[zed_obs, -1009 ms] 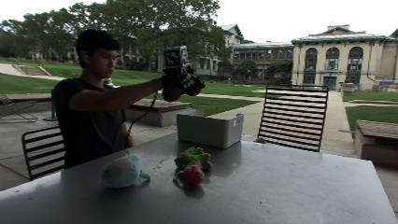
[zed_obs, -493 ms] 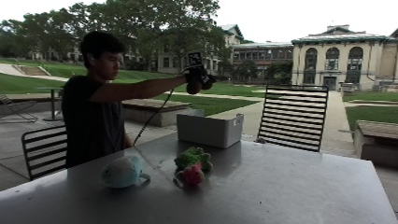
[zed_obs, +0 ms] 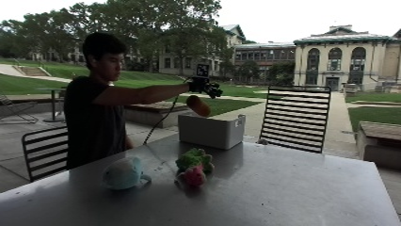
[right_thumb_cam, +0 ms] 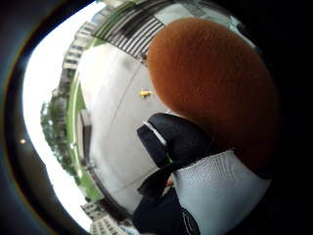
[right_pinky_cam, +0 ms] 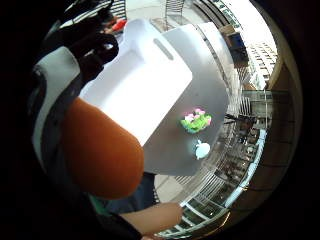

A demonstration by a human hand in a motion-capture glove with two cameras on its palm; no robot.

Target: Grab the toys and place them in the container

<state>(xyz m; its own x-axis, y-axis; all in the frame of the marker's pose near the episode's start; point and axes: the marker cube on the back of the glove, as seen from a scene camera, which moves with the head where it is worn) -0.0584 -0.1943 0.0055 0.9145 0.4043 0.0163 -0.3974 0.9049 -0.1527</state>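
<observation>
Right hand: the gloved right hand (zed_obs: pixel 199 85) is held out at arm's length above the white container (zed_obs: pixel 211 130); its fingers (right_thumb_cam: pixel 168 139) are curled round the orange plush toy (zed_obs: pixel 198 105), which is gripped and hangs below the palm.
Orange plush toy: it is seen in the air just above the container's open top, not touching the rim; in the little finger side palm view it (right_pinky_cam: pixel 102 150) fills much of the frame close to the palm, and in the thumb side palm view its (right_thumb_cam: pixel 215 83) fuzzy surface is pressed against the gloved fingers.
Container: a white box with a slot handle (right_pinky_cam: pixel 163 49) in one wall is set on the grey table (zed_obs: pixel 300 188), at the far edge near the person; its inside (right_pinky_cam: pixel 135 85) is seen as bare white from above.
Green and pink toy: it (zed_obs: pixel 194 167) is left on the table, well apart from the container, nearer the camera; it is also seen from above (right_pinky_cam: pixel 195 120).
Pale blue toy: a round plush (zed_obs: pixel 124 173) is lying just beside the green and pink one, on the person's side (right_pinky_cam: pixel 202 149).
Chairs: a black slatted chair (zed_obs: pixel 296 117) is placed behind the table, another (zed_obs: pixel 44 150) behind the person.
</observation>
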